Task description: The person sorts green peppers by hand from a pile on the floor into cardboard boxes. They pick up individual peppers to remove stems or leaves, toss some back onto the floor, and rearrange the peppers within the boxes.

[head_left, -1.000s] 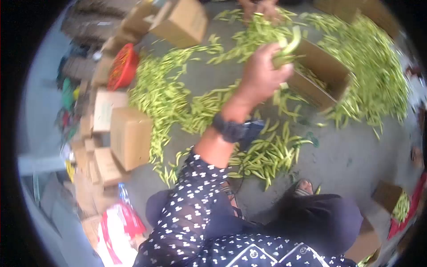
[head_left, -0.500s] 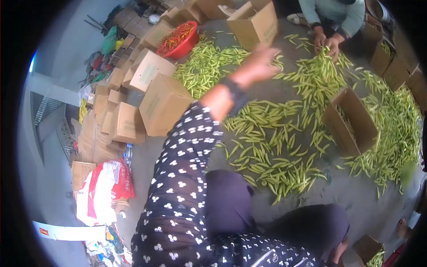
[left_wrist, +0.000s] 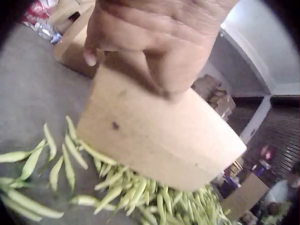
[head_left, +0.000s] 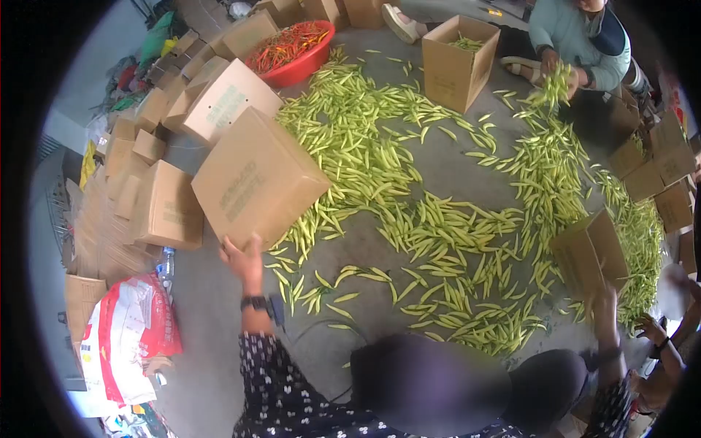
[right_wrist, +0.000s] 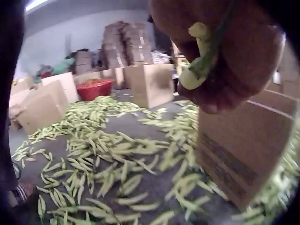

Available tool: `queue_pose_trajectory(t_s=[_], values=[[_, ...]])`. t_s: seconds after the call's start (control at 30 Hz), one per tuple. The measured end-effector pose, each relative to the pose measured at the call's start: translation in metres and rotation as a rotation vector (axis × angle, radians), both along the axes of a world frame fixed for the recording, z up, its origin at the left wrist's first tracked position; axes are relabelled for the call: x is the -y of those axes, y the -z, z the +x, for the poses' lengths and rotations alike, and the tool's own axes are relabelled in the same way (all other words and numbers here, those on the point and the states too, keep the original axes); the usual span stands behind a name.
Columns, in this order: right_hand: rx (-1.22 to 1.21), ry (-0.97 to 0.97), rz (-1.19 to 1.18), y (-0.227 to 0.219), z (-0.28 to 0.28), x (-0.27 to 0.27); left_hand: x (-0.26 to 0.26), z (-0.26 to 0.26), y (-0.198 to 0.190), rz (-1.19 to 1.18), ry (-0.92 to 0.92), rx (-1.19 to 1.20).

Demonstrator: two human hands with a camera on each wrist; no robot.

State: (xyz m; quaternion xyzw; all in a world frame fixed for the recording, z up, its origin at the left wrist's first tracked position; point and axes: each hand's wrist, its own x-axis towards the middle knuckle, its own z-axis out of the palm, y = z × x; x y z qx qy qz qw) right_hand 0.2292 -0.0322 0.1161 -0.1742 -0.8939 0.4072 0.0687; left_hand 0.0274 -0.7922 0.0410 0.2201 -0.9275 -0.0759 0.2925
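My left hand [head_left: 243,261] grips the near lower corner of a closed cardboard box [head_left: 259,179]. In the left wrist view, the hand [left_wrist: 157,44] covers part of the box's edge, and the box's plain side [left_wrist: 154,131] faces the camera beside pale green peppers [left_wrist: 136,192]. At the right, my right hand [head_left: 602,296] is over the near edge of an open cardboard box [head_left: 588,252]. A pale green pepper [right_wrist: 193,77] shows between its curled fingers in the right wrist view. Many more peppers [head_left: 453,233] lie spread over the floor.
A red basin [head_left: 299,66] of red peppers stands at the back left, by several boxes. Across the peppers, another person [head_left: 584,44] handles a bunch of them near an open box [head_left: 456,66]. A red and white sack [head_left: 124,336] lies at the left.
My left hand held peppers at first; it has moved left and now grips the box without them. My right hand has come into view by the open box. The head view has shifted.
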Motion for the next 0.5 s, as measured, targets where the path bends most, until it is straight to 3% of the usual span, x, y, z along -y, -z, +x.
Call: queue_pose_trajectory(t_s=[0.03, 0.1, 0.13, 0.17, 0.2, 0.23, 0.27, 0.3, 0.33, 0.4, 0.5], values=[[0.029, -0.188, 0.241, 0.005, -0.04, 0.009, -0.02, 0.026, -0.004, -0.015, 0.154, -0.051], [-0.045, -0.52, 0.753, -0.028, -0.141, 0.075, -0.02, 0.059, 0.015, 0.394, 0.225, -0.089], [0.29, -0.147, 0.087, -0.057, -0.176, 0.13, -0.008, 0.063, 0.018, 0.406, 0.23, -0.103], [0.196, -0.208, 0.035, -0.042, -0.208, 0.152, 0.01, 0.066, 0.019, 0.738, 0.177, -0.135], [0.108, -0.365, 0.135, -0.045, -0.232, 0.183, 0.021, 0.065, 0.019, 1.065, 0.121, -0.162], [0.019, -0.494, 0.011, -0.04, -0.258, 0.21, 0.02, 0.053, 0.013, 1.07, 0.121, -0.171], [-0.039, -0.588, -0.049, -0.04, -0.276, 0.238, 0.016, 0.034, 0.002, 0.954, 0.005, -0.325], [0.08, -0.59, -0.128, -0.05, -0.288, 0.268, 0.015, 0.021, -0.004, 0.831, -0.108, -0.474], [0.201, -0.585, -0.208, -0.058, -0.294, 0.294, 0.021, 0.014, -0.005, 0.832, -0.106, -0.475], [0.237, -0.576, -0.472, -0.046, -0.299, 0.324, 0.036, 0.004, -0.001, 1.505, 0.351, -0.215], [0.119, -0.66, -0.338, -0.025, -0.301, 0.341, 0.007, 0.014, 0.003, 1.583, 0.272, -0.153]])
